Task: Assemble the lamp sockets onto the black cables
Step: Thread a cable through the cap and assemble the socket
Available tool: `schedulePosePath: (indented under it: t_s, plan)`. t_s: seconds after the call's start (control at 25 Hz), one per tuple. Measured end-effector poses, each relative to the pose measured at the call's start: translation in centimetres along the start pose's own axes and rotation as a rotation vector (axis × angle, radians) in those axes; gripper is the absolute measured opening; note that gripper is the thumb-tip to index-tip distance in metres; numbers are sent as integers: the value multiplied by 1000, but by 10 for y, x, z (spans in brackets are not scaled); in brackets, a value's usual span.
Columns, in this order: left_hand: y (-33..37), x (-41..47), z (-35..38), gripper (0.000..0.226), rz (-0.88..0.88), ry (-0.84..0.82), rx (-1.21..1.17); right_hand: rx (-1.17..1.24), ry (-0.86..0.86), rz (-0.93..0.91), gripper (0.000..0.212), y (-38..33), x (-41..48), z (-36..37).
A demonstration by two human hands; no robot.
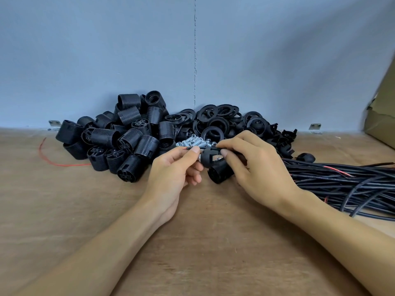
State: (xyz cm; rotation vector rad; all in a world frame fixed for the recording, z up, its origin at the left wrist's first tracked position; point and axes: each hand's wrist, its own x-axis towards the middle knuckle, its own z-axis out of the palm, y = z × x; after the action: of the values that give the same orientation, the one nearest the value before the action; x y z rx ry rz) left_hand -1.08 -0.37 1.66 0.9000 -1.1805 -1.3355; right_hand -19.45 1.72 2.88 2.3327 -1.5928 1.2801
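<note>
Red stray wire (pixel 50 160) far left on the wooden table (pixel 213 242), then the big heap of ribbed socket bodies (pixel 119 142), and just past it a little scatter of silver screws (pixel 192 143). Now my left hand (pixel 171 174): thumb and forefinger are pinched tight on the cable end (pixel 186 148), with the stripped tips poking out leftward beyond my fingertips. Right beside that pinch, touching it, sits the domed cap (pixel 210 158), and my right hand (pixel 256 165) has it pinched from the other side, forefinger on top, thumb against its right edge.

Here's what matters. The cable runs flat, left to right, straight through the cap from one hand to the other. So the cap's hole lines up with the cable's length, and the bare tips are on my left hand's side. I reckon the cap slides rightward along that line to free more wire.

Below my right fingers one socket body (pixel 220 173) lies on its side, open end facing me. Whether I'm touching it, I can't tell. Behind are the flat rings (pixel 224 120), and further right the bundle of black cables (pixel 342 180) fans off the edge, with a cardboard box (pixel 382 116) beyond.
</note>
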Motion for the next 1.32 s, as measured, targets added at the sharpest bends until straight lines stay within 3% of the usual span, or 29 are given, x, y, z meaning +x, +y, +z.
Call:
schedulePosePath:
  t_s: [0.28,0.4,0.88,1.16,1.32]
  plan:
    - [4,7,-8,22,-112,-8,-227,34,50,105,13,3,1,-6]
    - [3,6,-7,30,-109,-7,-217,-24,86,120,19,-1,1,-9]
    - [-6,6,-4,22,14,130,-76,-96,58,58,19,-8,1,-15]
    - [-7,6,-3,22,-12,95,-67,-101,41,65,20,-9,2,-15]
    - [-8,3,-1,20,90,127,41,-141,26,39,20,-8,2,-15]
